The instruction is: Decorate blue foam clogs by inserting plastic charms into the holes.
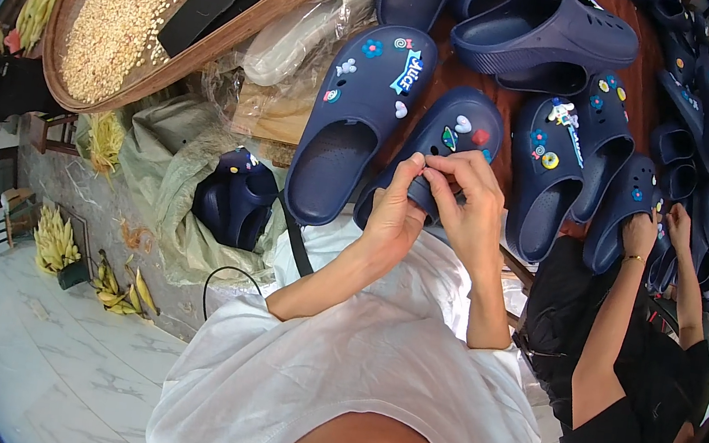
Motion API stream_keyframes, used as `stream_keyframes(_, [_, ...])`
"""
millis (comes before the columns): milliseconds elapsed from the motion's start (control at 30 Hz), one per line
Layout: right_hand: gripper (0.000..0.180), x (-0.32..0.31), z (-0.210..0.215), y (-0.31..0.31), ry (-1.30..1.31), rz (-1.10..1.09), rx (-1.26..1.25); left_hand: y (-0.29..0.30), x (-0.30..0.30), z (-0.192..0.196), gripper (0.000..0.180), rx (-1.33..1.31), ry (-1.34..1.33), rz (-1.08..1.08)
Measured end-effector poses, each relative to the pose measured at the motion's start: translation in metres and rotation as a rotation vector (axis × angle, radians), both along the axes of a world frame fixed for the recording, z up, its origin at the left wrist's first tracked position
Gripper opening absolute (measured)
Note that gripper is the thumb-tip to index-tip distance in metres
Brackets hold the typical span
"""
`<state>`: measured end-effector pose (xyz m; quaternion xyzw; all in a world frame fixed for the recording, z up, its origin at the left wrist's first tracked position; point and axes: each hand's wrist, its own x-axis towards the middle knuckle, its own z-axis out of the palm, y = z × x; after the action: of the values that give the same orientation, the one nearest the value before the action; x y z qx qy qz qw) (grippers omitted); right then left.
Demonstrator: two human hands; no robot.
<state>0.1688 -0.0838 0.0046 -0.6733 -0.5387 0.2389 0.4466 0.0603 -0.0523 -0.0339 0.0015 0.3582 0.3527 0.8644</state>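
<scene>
Pinching a tiny, seemingly pink charm (422, 171) between nearly closed fingertips of left hand (393, 209) and right hand (473, 209), over the nearest navy clog (434, 125), probably for fitting, next needing alignment with a hole.

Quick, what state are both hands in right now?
Left hand: holding the navy clog at its opening.
Right hand: fingers bent at that clog; whether holding anything, can't tell.
</scene>
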Motion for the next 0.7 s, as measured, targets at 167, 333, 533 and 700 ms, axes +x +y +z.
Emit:
stream_keyframes(167, [0.013, -0.005, -0.007, -0.005, -0.088, -0.055, 0.078, 0.002, -0.002, 0.001, 0.031, -0.002, 0.062, 0.009])
stream_keyframes(333, [0.017, -0.013, -0.015, -0.022, -0.026, -0.109, 0.182, 0.012, -0.004, 0.003, 0.027, -0.08, 0.07, 0.0])
stream_keyframes(533, [0.019, -0.015, -0.033, -0.045, -0.039, -0.143, 0.231, 0.028, -0.01, 0.023, 0.024, -0.203, -0.161, 0.053])
stream_keyframes(700, [0.018, -0.009, -0.028, -0.045, -0.036, -0.156, 0.188, 0.028, -0.012, 0.023, 0.028, -0.287, -0.16, 0.058])
